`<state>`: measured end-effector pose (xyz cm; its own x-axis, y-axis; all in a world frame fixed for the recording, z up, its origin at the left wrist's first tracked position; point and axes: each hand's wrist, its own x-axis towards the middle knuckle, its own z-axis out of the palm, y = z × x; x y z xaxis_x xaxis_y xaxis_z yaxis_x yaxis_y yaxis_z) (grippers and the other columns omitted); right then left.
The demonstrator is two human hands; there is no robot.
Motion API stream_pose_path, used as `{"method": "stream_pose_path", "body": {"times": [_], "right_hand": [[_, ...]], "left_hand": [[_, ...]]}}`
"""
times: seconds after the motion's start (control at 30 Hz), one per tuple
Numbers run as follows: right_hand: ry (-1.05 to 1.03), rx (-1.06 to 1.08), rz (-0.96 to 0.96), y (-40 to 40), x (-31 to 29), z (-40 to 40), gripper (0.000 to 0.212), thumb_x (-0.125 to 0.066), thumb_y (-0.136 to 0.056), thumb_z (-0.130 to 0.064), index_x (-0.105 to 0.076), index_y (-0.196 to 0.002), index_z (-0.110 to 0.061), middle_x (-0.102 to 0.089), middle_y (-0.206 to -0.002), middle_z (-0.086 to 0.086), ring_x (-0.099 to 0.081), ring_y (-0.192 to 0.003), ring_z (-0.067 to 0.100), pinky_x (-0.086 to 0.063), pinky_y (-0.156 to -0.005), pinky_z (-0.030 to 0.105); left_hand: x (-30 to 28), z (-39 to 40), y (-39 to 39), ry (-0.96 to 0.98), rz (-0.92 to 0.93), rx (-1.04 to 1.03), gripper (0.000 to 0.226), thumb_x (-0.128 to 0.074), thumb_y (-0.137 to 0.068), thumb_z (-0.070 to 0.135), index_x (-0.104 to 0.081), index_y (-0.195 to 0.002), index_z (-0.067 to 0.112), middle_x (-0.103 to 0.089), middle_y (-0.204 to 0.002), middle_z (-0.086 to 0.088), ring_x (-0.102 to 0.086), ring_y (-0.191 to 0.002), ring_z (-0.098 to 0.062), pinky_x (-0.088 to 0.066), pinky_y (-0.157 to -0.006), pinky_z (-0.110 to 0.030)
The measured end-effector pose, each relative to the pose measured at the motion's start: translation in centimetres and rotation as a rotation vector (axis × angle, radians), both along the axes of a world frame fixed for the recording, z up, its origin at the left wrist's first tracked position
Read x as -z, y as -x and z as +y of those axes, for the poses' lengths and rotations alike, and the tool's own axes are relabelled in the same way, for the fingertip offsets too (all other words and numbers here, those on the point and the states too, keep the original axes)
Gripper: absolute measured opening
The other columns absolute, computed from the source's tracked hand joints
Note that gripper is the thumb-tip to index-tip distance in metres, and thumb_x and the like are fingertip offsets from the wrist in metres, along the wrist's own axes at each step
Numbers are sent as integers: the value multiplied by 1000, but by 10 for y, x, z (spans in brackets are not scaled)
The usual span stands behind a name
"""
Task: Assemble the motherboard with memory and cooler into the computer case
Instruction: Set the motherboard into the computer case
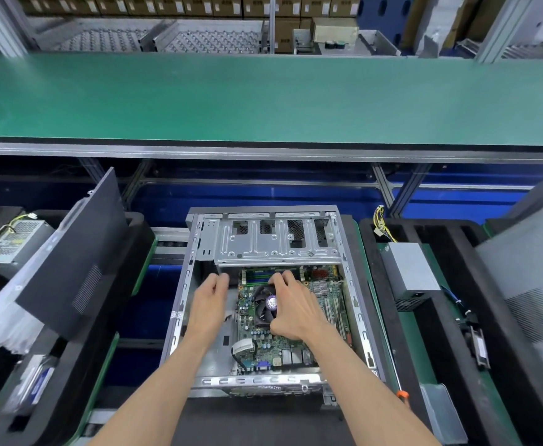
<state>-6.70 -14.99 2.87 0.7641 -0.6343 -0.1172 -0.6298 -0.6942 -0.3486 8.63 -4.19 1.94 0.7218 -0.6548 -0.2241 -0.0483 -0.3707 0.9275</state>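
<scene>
Head view. Right grip [291, 309]: the right hand lies at lower centre of the frame over the motherboard [257, 339], fingers curled round the far edge of the cooler fan [267, 305] and thumb at its near edge, grasping it. Left grip [209, 300]: the left hand reaches into the computer case [180, 304] just left of the board, fingers loosely bent near the board's far left corner; whether they clasp anything cannot be told. The motherboard lies flat inside the open case, its rear ports toward the bottom of the frame. Memory modules [258, 275] stand in their slots at the board's far edge, just below the metal drive cage [276, 246] that spans the upper part of the case. The case sits in a black foam carrier [355, 252]. At left, a dark side panel [80, 268] leans tilted over a neighbouring carrier, with a power supply [15, 243] beyond it. At right, a second power supply [411, 272] lies in another carrier. A green counter [263, 98] crosses the upper half of the frame.
</scene>
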Motion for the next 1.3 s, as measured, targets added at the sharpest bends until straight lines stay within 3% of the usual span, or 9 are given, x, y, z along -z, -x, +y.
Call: {"method": "stream_pose_path", "body": {"times": [0.1, 0.17, 0.27, 0.4, 0.57, 0.7, 0.87, 1.07, 1.3], "right_hand": [[-3, 4, 2, 0, -1, 1, 67, -70, -60, -18, -39, -120, -16, -43, -111, 4, -52, -79, 24, -43, -58, 32], [-6, 4, 7, 1, -2, 0, 68, -70, -60, -17, -40, -121, -16, -44, -112, 5, -52, -79, 24, -42, -58, 31], [-8, 4, 14, 1, -2, 0, 69, -69, -60, -17, -39, -121, -16, -43, -112, 5, -51, -78, 24, -39, -57, 31], [-11, 1, 18, 0, -3, 1, 69, -70, -60, -17, -39, -121, -16, -43, -112, 5, -52, -78, 24, -39, -57, 31], [0, -2, 9, 1, -3, 1, 64, -67, -59, -15, -40, -117, -15, -44, -109, 5, -52, -75, 23, -38, -54, 30], [-3, -7, 2, 2, -4, 0, 62, -67, -60, -15, -41, -117, -14, -44, -110, 6, -52, -76, 24, -38, -55, 30], [-10, -9, -3, 2, -4, 1, 62, -69, -61, -14, -41, -117, -15, -44, -111, 7, -52, -78, 25, -37, -56, 30], [-4, -4, 12, 0, -2, 0, 65, -69, -60, -16, -40, -119, -15, -44, -111, 7, -52, -77, 24, -40, -57, 30], [-33, -14, 34, -1, 3, 0, 69, -68, -57, -18, -40, -120, -14, -45, -112, 8, -53, -74, 24, -45, -55, 32]], "left_hand": [[5, 3, 4, -470, -676, 278, 23, -57, -95, 38, -39, -102, 26, -63, -83, 8, -58, -64, -19, -39, -54, -31], [5, 5, 5, -697, -915, 411, 38, -57, -89, 21, -34, -119, 25, -59, -109, 3, -64, -83, -27, -44, -58, -36], [5, 8, 4, -1023, -960, 588, 39, -47, -94, 18, -45, -133, 18, -55, -128, -4, -60, -114, -29, -47, -78, -40], [12, 12, 6, -1278, -970, 917, 38, -48, -93, 11, -57, -130, 17, -62, -125, -4, -59, -116, -27, -43, -77, -36], [16, 15, 8, -1333, -567, 993, 60, -45, -81, 36, -52, -136, 12, -56, -134, -12, -53, -119, -32, -46, -93, -39], [4, 16, 5, -1330, -536, 1029, 65, -43, -84, 40, -48, -140, 8, -45, -145, -21, -42, -129, -37, -39, -104, -43], [-12, 19, 0, -1276, -497, 1131, 38, -42, -81, 14, -61, -113, 4, -59, -118, -12, -57, -84, -25, -48, -70, -34], [-17, 21, 7, -1231, -435, 1050, 37, -39, -84, 26, -59, -111, 10, -61, -100, -5, -58, -71, -17, -46, -59, -28], [-7, 9, -2, -1182, -714, 888, 37, -35, -99, 10, -53, -130, 3, -59, -133, -16, -59, -118, -33, -49, -93, -37]]}}
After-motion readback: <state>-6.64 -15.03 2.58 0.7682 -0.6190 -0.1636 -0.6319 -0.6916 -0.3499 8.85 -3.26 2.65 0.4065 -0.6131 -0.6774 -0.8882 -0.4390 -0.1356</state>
